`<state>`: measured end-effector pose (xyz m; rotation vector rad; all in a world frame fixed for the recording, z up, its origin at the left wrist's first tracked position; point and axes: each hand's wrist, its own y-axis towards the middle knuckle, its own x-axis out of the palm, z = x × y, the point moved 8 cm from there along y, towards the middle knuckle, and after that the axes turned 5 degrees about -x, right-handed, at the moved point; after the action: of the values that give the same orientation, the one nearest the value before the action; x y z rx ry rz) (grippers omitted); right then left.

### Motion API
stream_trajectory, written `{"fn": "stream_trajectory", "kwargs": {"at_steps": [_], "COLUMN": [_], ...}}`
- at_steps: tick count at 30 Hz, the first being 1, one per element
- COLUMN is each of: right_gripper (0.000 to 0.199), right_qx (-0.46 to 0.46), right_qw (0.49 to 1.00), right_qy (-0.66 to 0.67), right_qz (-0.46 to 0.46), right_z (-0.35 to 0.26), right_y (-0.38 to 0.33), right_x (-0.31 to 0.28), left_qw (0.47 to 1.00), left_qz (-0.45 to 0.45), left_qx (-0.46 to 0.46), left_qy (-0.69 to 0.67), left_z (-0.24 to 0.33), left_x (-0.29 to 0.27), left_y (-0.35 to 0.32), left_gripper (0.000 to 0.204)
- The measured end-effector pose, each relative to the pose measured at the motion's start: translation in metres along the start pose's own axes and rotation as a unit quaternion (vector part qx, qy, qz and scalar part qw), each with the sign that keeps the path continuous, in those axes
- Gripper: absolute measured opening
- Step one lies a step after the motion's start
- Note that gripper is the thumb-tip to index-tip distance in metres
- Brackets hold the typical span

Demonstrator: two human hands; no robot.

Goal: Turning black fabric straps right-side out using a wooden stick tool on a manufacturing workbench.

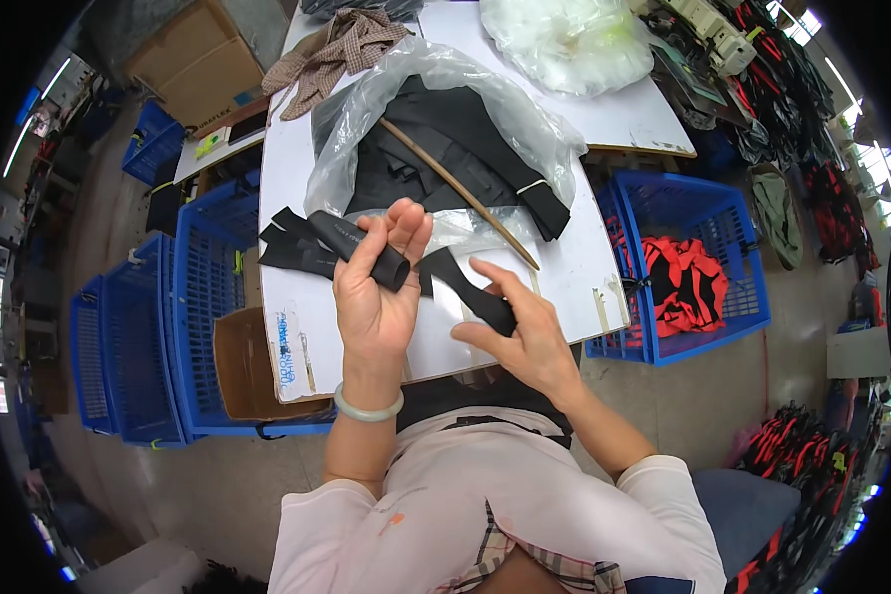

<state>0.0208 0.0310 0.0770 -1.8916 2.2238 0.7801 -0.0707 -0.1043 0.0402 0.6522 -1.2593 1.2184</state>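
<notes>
My left hand [378,307] is raised palm up over the near part of the white table [554,317]. Its fingers are closed round a black fabric tube [361,249]. My right hand [525,332] is beside it, thumb and fingers spread apart. A curved black fabric piece [470,292] reaches in between them, and I see no grip on it. More black fabric pieces [292,247] lie left of my left hand. Beyond both hands, a clear plastic bag [332,173] is open around a pile of black fabric pieces [426,119], with a wooden stick [455,188] lying across it.
Blue crates stand at both sides: a left crate [193,327] with a cardboard box [243,366] and a right crate [708,342] with red and black fabric [683,282]. A checked cloth [342,54] and a bulging plastic bag [569,45] rest at the table's far end.
</notes>
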Motion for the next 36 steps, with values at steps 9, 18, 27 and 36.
{"fn": "stream_trajectory", "kwargs": {"at_steps": [9,18,27,36], "right_gripper": [0.037,0.032,0.008,0.008], "right_qx": [-0.056,-0.082,0.007,-0.046], "right_qw": [0.989,0.996,0.967,0.981], "right_qy": [-0.136,-0.003,0.242,0.127], "right_qz": [0.013,0.040,0.080,0.139], "right_z": [0.009,0.004,0.035,0.003], "right_y": [0.004,-0.001,-0.005,-0.005], "right_x": [-0.025,-0.032,-0.037,-0.053], "left_qw": [0.912,0.825,0.812,0.986], "left_qz": [-0.120,-0.152,-0.178,-0.049], "left_qx": [-0.035,0.010,0.011,-0.157], "left_qy": [0.390,0.545,0.556,0.010], "left_z": [-0.028,-0.040,-0.049,-0.051], "left_x": [0.015,0.019,0.028,-0.010], "left_y": [-0.027,-0.031,-0.028,0.001], "left_gripper": [0.033,0.010,0.004,0.015]}}
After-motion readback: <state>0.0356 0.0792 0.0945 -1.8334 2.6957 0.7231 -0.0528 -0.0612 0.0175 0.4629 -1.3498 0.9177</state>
